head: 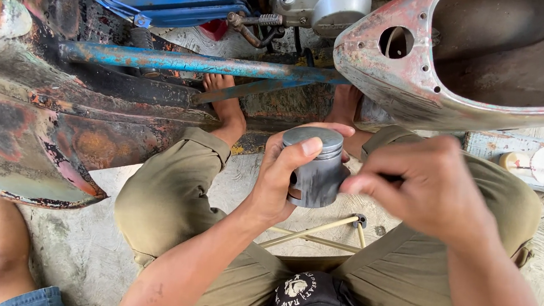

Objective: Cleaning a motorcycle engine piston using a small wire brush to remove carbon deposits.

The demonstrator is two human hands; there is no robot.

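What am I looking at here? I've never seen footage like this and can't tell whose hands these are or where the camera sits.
There is one picture, from a camera worn on a person's head, looking down at their own hands and legs. The person squats on a concrete floor in olive trousers, barefoot. The left hand grips a grey metal engine piston, upright, thumb across its flat top. The right hand pinches something small at the piston's side; what it is cannot be seen. Around them are a rusty motorcycle body shell, a blue frame tube, an engine and another worn shell piece. At lower left is another person's leg.
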